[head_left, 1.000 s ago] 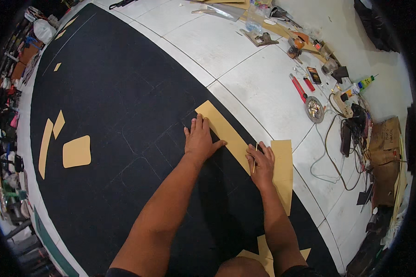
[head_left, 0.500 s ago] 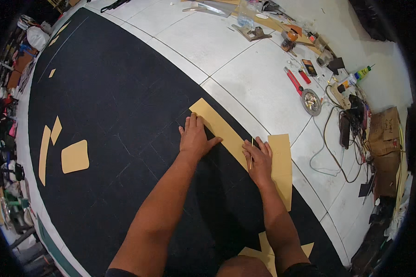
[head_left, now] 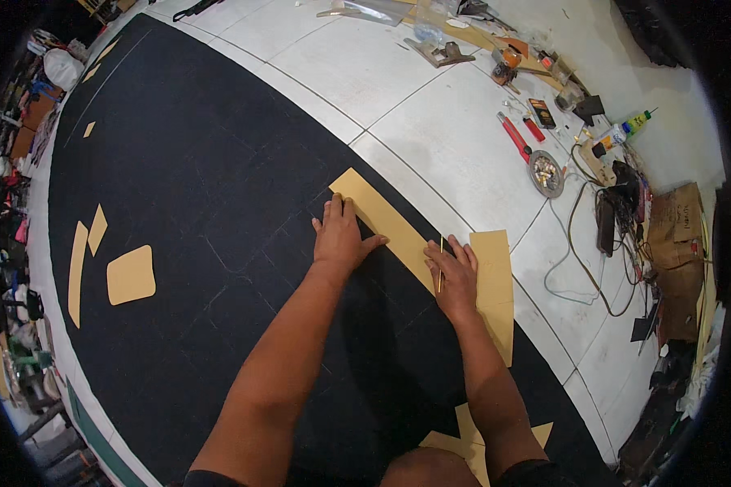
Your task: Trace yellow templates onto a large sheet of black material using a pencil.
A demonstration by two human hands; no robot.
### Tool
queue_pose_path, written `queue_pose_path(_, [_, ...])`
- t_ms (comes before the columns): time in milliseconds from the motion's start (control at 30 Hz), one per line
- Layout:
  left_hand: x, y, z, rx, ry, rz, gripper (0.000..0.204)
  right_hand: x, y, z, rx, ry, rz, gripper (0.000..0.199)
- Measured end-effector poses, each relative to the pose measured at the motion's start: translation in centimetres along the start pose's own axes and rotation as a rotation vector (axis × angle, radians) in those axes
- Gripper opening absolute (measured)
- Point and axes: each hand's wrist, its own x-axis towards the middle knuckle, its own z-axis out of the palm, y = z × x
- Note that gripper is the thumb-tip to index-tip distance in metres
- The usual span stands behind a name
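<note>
While left hand [head_left: 339, 239] presses flat on tan strip [head_left: 382, 223], right hand [head_left: 455, 276] pinches thin stick [head_left: 440, 264], brown cardboard box [head_left: 678, 243] at right

Left hand [head_left: 341, 238] lies flat, fingers spread; right hand [head_left: 455, 272] pinches closed, both arms extended.

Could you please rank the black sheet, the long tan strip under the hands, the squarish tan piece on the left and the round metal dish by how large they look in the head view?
1. black sheet
2. long tan strip
3. squarish tan piece
4. round metal dish, though it lies farther from the camera.
</note>
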Motion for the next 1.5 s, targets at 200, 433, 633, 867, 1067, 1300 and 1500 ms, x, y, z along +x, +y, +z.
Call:
queue_pose_path(200, [0.1, -0.1, -0.2, 0.018, -0.012, 0.008, 0.107, 0.1, 0.1, 0.1, -0.007, 0.003, -0.013, 0.023])
queue_pose_path(433, [-0.4, 0.8, -0.6, 0.014, -0.028, 0.016, 0.108, -0.5, 0.7, 0.0, -0.029, 0.018, -0.007, 0.026])
queue_pose_path(633, [-0.1, -0.2, -0.3, 0.019, -0.005, 0.024, 0.113, -0.8, 1.5, -2.0, 0.206, 0.051, 0.1, 0.032])
queue_pose_path(867, [-0.2, 0.5, 0.2, 0.046, -0.038, -0.003, 0.127, -1.8, 2.6, -2.1, 0.014, 0.075, 0.03, 0.03])
queue_pose_path(1067, [-0.2, 0.7, 0.2, 0.06, -0.04, -0.007, 0.124, -2.1, 2.8, -1.9, 0.023, 0.072, 0.031, 0.028])
queue_pose_path(1300, [-0.2, 0.8, -0.2, 0.064, -0.058, -0.018, 0.124, -2.1, 2.7, -2.0, 0.033, 0.062, 0.017, 0.029])
queue_pose_path(1500, [-0.3, 0.9, -0.3, 0.056, -0.046, -0.02, 0.124, -2.2, 2.7, -1.8, 0.047, 0.064, 0.006, 0.027])
